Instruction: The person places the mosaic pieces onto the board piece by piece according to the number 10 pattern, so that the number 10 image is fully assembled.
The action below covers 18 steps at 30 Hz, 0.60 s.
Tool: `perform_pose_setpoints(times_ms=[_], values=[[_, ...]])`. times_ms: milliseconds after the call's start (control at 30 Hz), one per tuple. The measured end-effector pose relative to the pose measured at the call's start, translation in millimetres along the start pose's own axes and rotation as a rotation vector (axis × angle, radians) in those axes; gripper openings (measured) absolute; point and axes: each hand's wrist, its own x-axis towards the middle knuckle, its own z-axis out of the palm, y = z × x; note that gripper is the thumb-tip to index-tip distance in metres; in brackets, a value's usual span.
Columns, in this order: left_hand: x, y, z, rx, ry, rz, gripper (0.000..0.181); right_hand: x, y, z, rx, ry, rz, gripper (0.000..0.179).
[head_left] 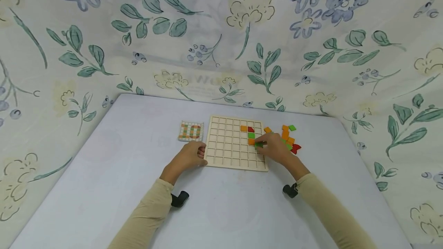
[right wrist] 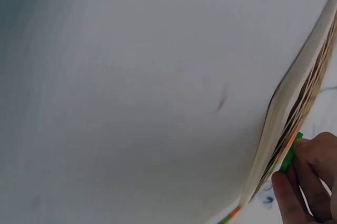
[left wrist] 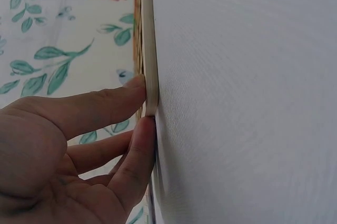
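A wooden grid board (head_left: 223, 146) lies flat on the white table. My left hand (head_left: 187, 156) holds its near left corner, and in the left wrist view the thumb and a finger (left wrist: 138, 148) meet the board's edge. My right hand (head_left: 275, 147) pinches a green square tile (right wrist: 291, 152) between thumb and fingers, close over the right part of the grid. Just beyond that hand, an orange tile (head_left: 251, 141), a green tile (head_left: 251, 135), a red rounded tile (head_left: 250, 129) and another orange tile (head_left: 243, 128) sit in grid cells.
Left of the board lies a small card (head_left: 185, 136) with a coloured grid pattern. Loose orange tiles (head_left: 285, 135), green tiles (head_left: 292, 128) and red pieces (head_left: 295, 148) are scattered right of the board, partly behind my right hand. Floral cloth (head_left: 207, 76) hangs behind the table (head_left: 225, 206).
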Motion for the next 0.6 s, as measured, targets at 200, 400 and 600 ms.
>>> perform_pose_setpoints(times_ms=[200,400,600], values=[[-0.7,-0.3,0.7,0.003,0.004,0.005,0.059,4.1,-11.7,10.7,-0.013,-0.026,-0.013,0.024],[-0.5,-0.1,0.5,0.004,0.007,0.007,0.059,5.8,-14.3,12.9,-0.013,-0.026,-0.022,0.024],[-0.5,-0.4,-0.4,0.005,0.004,0.008,0.059,5.3,-14.6,11.3,-0.017,-0.037,-0.061,0.02]])
